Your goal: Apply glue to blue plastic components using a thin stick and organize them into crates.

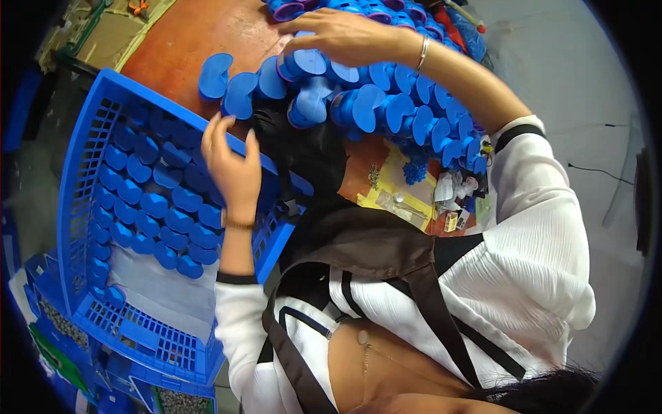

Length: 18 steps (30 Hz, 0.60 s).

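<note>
Rows of blue plastic pieces, rounded with a notch in one side, stand on the orange table. My left hand (233, 172) is over the rim of a blue crate (83, 186), its thumb and fingers apart and nothing between them. Just beyond its fingertips stands a blue notched piece (240, 95). My right hand (338, 36) reaches across the rows with its fingers stretched out. Below it is another blue piece (309, 62); whether the fingers touch it I cannot tell. Inside the crate, several rows of the same blue pieces (154, 204) lie on a white sheet (158, 283).
A black cloth or bag (303, 148) lies between the crate and the rows. Yellow sheets (393, 207) with small blue parts (414, 171) are nearer me on the table. Blue bins of small grey parts (183, 402) stand below the crate. Cardboard (114, 34) is at the far left.
</note>
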Each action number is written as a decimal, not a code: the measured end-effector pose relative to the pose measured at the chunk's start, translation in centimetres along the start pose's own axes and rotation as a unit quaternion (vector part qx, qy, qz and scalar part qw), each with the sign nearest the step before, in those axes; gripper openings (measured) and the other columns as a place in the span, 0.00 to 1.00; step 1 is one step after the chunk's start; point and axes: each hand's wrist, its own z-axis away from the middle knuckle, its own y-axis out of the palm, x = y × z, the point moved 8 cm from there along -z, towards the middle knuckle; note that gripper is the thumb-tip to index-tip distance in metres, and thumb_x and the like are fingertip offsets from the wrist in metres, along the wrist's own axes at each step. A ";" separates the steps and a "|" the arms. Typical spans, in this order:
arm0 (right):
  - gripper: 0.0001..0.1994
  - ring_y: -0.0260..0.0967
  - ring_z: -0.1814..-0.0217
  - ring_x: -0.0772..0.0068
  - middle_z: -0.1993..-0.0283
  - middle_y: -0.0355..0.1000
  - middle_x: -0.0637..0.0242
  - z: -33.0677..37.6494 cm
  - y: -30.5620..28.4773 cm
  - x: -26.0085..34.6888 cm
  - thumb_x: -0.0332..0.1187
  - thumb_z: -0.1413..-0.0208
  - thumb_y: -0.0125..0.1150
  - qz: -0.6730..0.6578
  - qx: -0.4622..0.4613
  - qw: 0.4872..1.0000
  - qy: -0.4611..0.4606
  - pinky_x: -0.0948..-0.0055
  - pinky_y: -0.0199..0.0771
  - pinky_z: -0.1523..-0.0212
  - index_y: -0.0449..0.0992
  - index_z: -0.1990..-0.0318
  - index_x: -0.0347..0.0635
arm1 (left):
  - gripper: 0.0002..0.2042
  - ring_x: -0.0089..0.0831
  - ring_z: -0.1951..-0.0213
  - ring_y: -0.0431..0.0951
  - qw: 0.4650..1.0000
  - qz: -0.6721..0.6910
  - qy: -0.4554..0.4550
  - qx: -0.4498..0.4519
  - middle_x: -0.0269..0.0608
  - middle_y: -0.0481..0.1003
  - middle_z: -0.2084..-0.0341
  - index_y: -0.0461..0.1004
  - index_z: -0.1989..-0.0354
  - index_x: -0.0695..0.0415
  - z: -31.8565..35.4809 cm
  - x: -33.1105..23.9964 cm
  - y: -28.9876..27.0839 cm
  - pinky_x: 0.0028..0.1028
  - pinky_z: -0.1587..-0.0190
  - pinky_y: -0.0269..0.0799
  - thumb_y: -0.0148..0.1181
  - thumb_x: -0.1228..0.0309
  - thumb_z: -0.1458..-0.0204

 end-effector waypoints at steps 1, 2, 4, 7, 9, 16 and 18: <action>0.32 0.55 0.33 0.53 0.35 0.56 0.55 1.2 0.3 -0.7 0.12 0.64 0.52 -0.005 0.006 0.999 -0.031 0.58 0.62 0.38 0.68 0.47 0.50 | 0.18 0.48 0.46 0.65 0.999 -0.040 -0.005 0.005 0.50 0.69 0.52 0.70 0.56 0.62 -1.3 0.3 1.6 0.40 0.42 0.59 0.64 0.73 0.57; 0.32 0.55 0.33 0.53 0.35 0.56 0.55 2.0 1.0 -1.5 0.12 0.64 0.52 -0.010 0.003 1.000 -0.029 0.58 0.62 0.38 0.68 0.47 0.50 | 0.19 0.47 0.46 0.64 0.997 -0.075 -0.008 0.010 0.49 0.69 0.52 0.71 0.56 0.61 -2.4 0.2 3.0 0.40 0.42 0.59 0.65 0.72 0.58; 0.31 0.51 0.31 0.53 0.32 0.51 0.55 3.2 3.1 -2.2 0.13 0.64 0.57 0.025 0.032 0.998 -0.058 0.57 0.59 0.35 0.66 0.48 0.49 | 0.20 0.47 0.46 0.63 0.990 -0.137 -0.011 0.027 0.49 0.68 0.52 0.71 0.56 0.60 -3.8 -0.6 4.4 0.43 0.43 0.59 0.66 0.70 0.59; 0.35 0.47 0.29 0.55 0.30 0.48 0.58 4.0 4.5 -3.2 0.14 0.69 0.63 0.006 0.038 0.996 -0.085 0.57 0.54 0.31 0.65 0.48 0.51 | 0.23 0.51 0.41 0.59 0.965 -0.262 -0.005 0.025 0.53 0.64 0.47 0.71 0.55 0.59 -4.8 0.2 5.9 0.50 0.41 0.57 0.68 0.65 0.61; 0.33 0.48 0.29 0.57 0.31 0.49 0.58 3.9 4.6 -3.8 0.15 0.71 0.67 0.008 0.029 0.995 -0.092 0.58 0.53 0.31 0.68 0.50 0.49 | 0.24 0.53 0.37 0.54 0.921 -0.384 -0.009 0.060 0.57 0.59 0.42 0.71 0.55 0.59 -5.3 1.9 6.5 0.54 0.40 0.55 0.69 0.62 0.61; 0.27 0.44 0.28 0.57 0.30 0.49 0.60 4.6 5.0 -4.2 0.24 0.76 0.72 -0.070 0.068 0.990 -0.106 0.54 0.51 0.31 0.73 0.59 0.44 | 0.28 0.55 0.35 0.51 0.908 -0.404 -0.044 0.097 0.61 0.58 0.40 0.69 0.55 0.60 -6.3 4.1 7.7 0.57 0.40 0.54 0.71 0.60 0.63; 0.27 0.43 0.27 0.57 0.29 0.48 0.61 4.6 5.0 -4.4 0.24 0.76 0.71 -0.099 0.060 0.987 -0.110 0.54 0.50 0.30 0.74 0.59 0.44 | 0.28 0.55 0.35 0.50 0.905 -0.413 -0.042 0.098 0.61 0.57 0.40 0.70 0.55 0.61 -6.7 4.5 7.7 0.57 0.40 0.54 0.71 0.60 0.63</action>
